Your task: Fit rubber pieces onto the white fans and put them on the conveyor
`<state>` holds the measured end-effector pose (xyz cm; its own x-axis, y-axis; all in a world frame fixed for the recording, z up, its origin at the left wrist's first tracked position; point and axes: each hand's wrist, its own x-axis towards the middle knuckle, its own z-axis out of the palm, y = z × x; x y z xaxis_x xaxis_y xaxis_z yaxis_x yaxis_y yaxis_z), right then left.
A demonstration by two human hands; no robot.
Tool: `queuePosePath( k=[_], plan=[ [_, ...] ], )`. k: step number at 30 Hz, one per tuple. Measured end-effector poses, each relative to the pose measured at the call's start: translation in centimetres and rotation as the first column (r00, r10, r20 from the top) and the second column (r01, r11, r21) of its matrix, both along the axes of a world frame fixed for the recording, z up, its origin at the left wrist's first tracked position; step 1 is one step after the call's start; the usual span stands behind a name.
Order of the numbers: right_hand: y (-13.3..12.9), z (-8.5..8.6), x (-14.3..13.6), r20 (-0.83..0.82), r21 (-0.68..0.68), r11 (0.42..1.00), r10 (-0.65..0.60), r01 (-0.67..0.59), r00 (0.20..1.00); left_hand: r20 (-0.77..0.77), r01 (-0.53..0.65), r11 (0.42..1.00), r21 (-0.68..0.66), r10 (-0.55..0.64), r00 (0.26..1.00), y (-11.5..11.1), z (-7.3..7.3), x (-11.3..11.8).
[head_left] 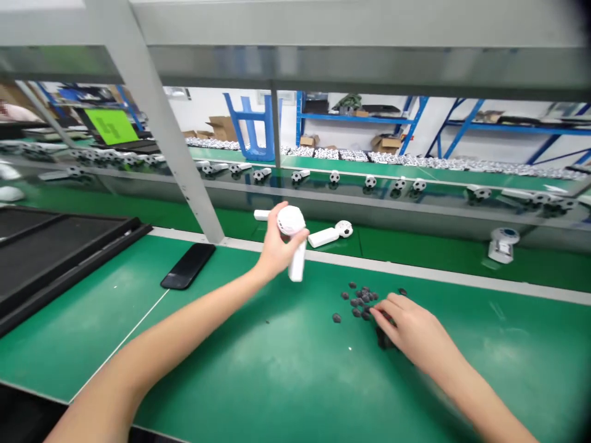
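White wall, at back. Two blue racks, before it; contents blurred, possibly trays. Blue stool, upturned, at far green bench. Cardboard boxes, brown, several. Grey post, below pale overhead beam. Green-topped worktable, foreground, with soft light reflections.

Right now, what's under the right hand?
Beneath the right hand, a dark shape shows below the thumb, too unclear to name; black pieces lie by the fingertips. The palm covers the rest.

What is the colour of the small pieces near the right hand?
The small pieces are dark grey, nearly black; the head view shows them best.
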<state>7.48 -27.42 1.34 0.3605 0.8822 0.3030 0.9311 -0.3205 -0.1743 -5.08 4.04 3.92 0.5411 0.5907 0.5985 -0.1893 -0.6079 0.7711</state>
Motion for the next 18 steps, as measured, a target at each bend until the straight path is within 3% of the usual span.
queuePosePath(
  k=[2, 3, 5, 7, 9, 10, 11, 13, 15, 18],
  plan=[
    [0.6, 1.4, -0.4, -0.271, 0.064, 0.998, -0.005, 0.023, 0.962, -0.022, 0.191, 0.959, -0.21, -0.2, 0.98, -3.3, -0.2, -1.6],
    [1.2, 2.1, -0.9, -0.433, 0.091, 0.995, -0.002, 0.046, 0.901, -0.045, 0.281, 0.901, -0.329, -0.313, 0.949, -4.8, -0.7, -2.3],
    [2.7, 3.0, -2.2, -0.721, 0.112, 0.99, 0.021, 0.087, 0.692, -0.049, 0.383, 0.748, -0.542, -0.483, 0.874, -7.1, -2.2, -3.7],
    [4.5, 3.2, -3.8, -0.878, 0.113, 0.991, 0.068, 0.067, 0.474, 0.0, 0.407, 0.588, -0.699, -0.569, 0.822, -8.5, -4.0, -4.9],
    [6.1, 2.7, -5.3, -0.921, 0.141, 0.988, 0.11, 0.056, 0.375, 0.035, 0.39, 0.477, -0.788, -0.598, 0.801, -8.9, -5.4, -5.8],
    [6.8, 2.3, -6.0, -0.921, 0.155, 0.986, 0.123, 0.058, 0.371, 0.039, 0.377, 0.446, -0.811, -0.603, 0.797, -8.9, -5.8, -6.2],
    [7.2, 1.9, -6.5, -0.91, 0.167, 0.984, 0.129, 0.064, 0.395, 0.032, 0.364, 0.434, -0.824, -0.606, 0.795, -8.8, -6.0, -6.5],
    [7.6, 1.3, -7.3, -0.872, 0.169, 0.983, 0.117, 0.069, 0.475, -0.014, 0.348, 0.467, -0.813, -0.613, 0.79, -8.4, -5.9, -6.8],
    [7.5, 1.0, -7.8, -0.838, 0.155, 0.985, 0.089, 0.077, 0.539, -0.096, 0.343, 0.563, -0.752, -0.609, 0.787, -8.1, -5.5, -7.0],
    [7.3, 0.7, -7.8, -0.82, 0.144, 0.983, 0.056, 0.111, 0.57, -0.221, 0.347, 0.683, -0.643, -0.599, 0.769, -8.1, -5.1, -7.0]
  ],
)
